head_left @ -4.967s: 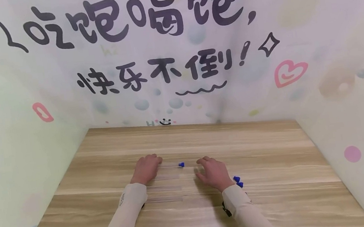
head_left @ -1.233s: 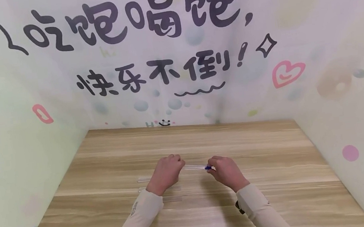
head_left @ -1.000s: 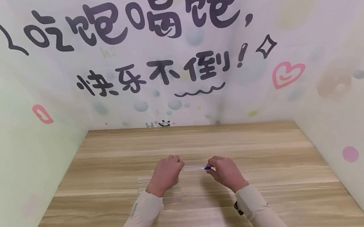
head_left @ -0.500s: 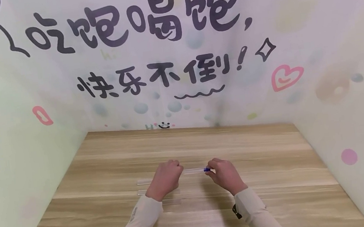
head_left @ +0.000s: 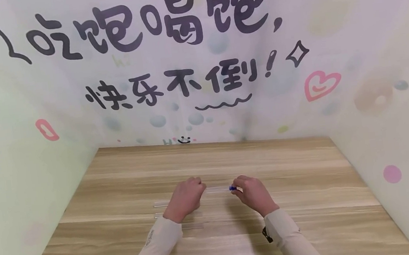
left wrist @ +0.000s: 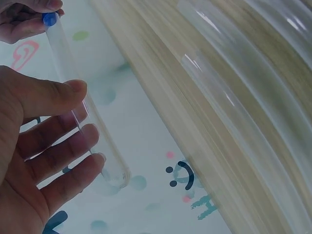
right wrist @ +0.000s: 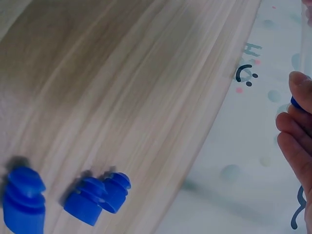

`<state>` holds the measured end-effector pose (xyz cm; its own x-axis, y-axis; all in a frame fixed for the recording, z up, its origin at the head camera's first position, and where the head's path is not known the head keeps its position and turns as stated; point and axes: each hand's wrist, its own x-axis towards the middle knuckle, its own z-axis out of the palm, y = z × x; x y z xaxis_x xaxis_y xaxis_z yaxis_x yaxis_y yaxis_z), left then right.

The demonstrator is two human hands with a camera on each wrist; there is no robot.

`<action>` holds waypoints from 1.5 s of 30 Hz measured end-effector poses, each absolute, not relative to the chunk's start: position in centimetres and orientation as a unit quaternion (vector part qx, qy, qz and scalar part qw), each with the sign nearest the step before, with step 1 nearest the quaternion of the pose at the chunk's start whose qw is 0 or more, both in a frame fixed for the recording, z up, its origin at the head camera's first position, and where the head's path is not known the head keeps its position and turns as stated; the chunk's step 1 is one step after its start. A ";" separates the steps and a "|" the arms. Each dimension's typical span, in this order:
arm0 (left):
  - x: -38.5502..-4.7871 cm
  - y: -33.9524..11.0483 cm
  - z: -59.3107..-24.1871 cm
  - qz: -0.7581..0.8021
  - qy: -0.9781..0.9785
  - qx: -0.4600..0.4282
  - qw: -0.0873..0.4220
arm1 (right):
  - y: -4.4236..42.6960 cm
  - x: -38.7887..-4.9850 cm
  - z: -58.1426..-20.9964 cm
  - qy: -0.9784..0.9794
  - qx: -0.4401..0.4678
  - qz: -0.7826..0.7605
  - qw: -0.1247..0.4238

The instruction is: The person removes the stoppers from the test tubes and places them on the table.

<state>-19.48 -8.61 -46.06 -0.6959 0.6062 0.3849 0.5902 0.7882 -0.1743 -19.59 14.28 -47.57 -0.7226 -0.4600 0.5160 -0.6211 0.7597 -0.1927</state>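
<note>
A clear test tube [head_left: 217,189] is held roughly level above the table, between the two hands. My left hand [head_left: 185,199] pinches its body between thumb and fingers; the rounded closed end [left wrist: 117,178] sticks out past the fingertips in the left wrist view. At the tube's other end sits a blue stopper [left wrist: 49,19], pinched by my right hand [head_left: 255,195]. How deep the stopper sits in the tube cannot be seen. More clear tubes [head_left: 160,204] lie side by side on the table, partly hidden by the left hand and forearm.
Three loose blue stoppers [right wrist: 84,202] lie on the wooden table [head_left: 288,164] in the right wrist view; in the head view the right arm hides them. A printed white backdrop [head_left: 226,120] encloses the table at the back and sides.
Five seconds ago the tube lay on the table by the left hand, and the right hand held nothing. Both hands now hold it raised, shifted right. Over the last second they barely move.
</note>
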 end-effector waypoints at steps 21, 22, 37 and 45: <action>-20.7 -9.8 -45.8 0.023 -0.930 -0.304 0.204 | 15.6 -20.6 -47.4 -0.918 0.277 0.176 0.221; -20.8 -9.9 -45.9 0.023 -0.932 -0.301 0.202 | 15.7 -20.6 -47.3 -0.920 0.273 0.175 0.221; -22.5 -12.3 -46.6 0.009 -0.951 -0.257 0.173 | 19.3 -21.6 -47.5 -0.947 0.204 0.169 0.182; -22.8 -13.3 -47.1 -0.015 -0.961 -0.239 0.137 | 20.8 -22.2 -48.9 -0.955 0.182 0.170 0.160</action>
<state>-22.81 -13.27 -47.12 -0.8482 0.4556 0.2701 0.4639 0.8852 -0.0365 -22.22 20.79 -48.89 -0.8827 -0.2927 0.3678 -0.4016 0.8762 -0.2665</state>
